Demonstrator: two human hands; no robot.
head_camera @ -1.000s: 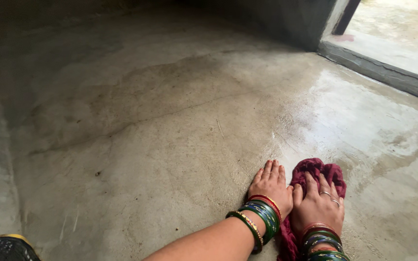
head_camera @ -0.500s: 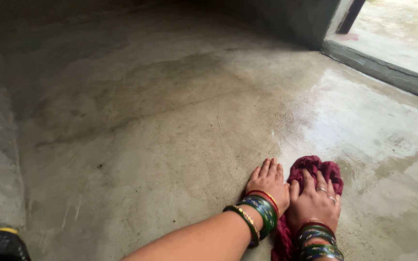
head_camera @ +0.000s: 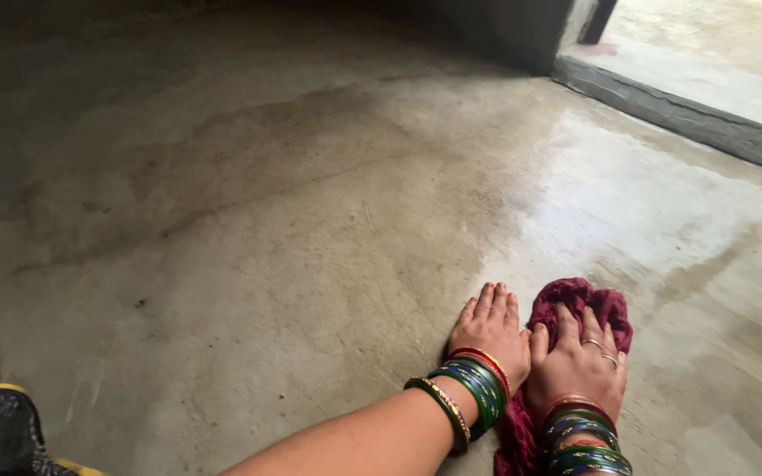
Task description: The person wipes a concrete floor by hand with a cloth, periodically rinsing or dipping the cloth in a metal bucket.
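Maroon cloth [head_camera: 575, 304] on wet concrete floor [head_camera: 310, 220]: my right hand [head_camera: 575, 366] presses it flat, fingers open; my left hand [head_camera: 489, 330] lies open just beside the cloth.

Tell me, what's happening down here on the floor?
A person is crouched low over a bare concrete floor, both hands pressed down side by side. The right hand lies flat on a dark red cloth bunched on the floor; the left hand rests flat beside it, touching the cloth's edge. Both wrists carry stacks of bangles. The floor towards the doorway sill looks wet and shiny.
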